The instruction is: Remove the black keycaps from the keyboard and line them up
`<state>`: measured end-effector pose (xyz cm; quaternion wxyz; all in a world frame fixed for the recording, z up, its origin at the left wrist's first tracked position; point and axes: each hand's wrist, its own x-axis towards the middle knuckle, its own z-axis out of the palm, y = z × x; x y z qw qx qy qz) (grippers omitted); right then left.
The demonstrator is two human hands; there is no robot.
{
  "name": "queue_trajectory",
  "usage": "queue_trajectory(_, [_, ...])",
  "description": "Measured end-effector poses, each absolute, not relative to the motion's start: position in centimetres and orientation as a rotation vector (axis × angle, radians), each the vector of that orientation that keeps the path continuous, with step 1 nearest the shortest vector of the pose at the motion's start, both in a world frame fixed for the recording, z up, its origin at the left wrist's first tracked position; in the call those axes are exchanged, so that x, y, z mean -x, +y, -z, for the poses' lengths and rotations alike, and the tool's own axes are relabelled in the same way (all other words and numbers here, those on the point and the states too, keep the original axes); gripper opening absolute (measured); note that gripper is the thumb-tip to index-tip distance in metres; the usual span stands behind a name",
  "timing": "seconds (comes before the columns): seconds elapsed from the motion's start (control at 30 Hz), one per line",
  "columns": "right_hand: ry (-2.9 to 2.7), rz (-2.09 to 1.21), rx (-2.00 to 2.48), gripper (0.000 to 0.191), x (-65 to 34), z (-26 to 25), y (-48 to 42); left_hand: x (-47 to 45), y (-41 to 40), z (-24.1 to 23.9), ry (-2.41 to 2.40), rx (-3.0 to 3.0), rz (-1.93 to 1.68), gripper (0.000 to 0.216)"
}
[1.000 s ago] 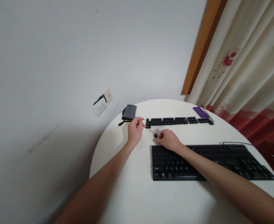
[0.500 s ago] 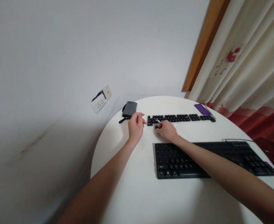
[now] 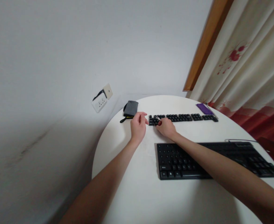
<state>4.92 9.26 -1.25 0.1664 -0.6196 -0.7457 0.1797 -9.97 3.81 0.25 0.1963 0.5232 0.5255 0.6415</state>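
My right hand [image 3: 166, 127] rests on the round white table [image 3: 139, 193] at the left end of a long row of loose black keycaps [image 3: 183, 118]. It pinches a thin metal tool [image 3: 158, 118] whose tip lies among the keycaps. My left hand [image 3: 138, 126] sits just left of the row, fingers curled and slightly apart, fingertips close to the first keycaps; it holds nothing that I can see. A black keyboard [image 3: 218, 160] lies nearer to me, with my right forearm crossing over it.
A grey pouch [image 3: 130, 109] with a black cord lies at the table's far left edge. A purple flat object [image 3: 204, 109] sits at the far right end of the keycap row. A wall socket [image 3: 99, 102] and a patterned curtain [image 3: 246, 62] stand behind.
My right hand carried the tool and a keycap from in front of the keyboard up to the keycap row. The left hand stayed beside the row's left end.
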Motion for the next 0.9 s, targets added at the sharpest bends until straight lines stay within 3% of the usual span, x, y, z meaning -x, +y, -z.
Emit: queue_trajectory(0.9, [-2.102,-0.527,1.730,0.010,-4.70,0.93,8.86,9.79,3.53,-0.51,1.452,-1.467,-1.783,0.019])
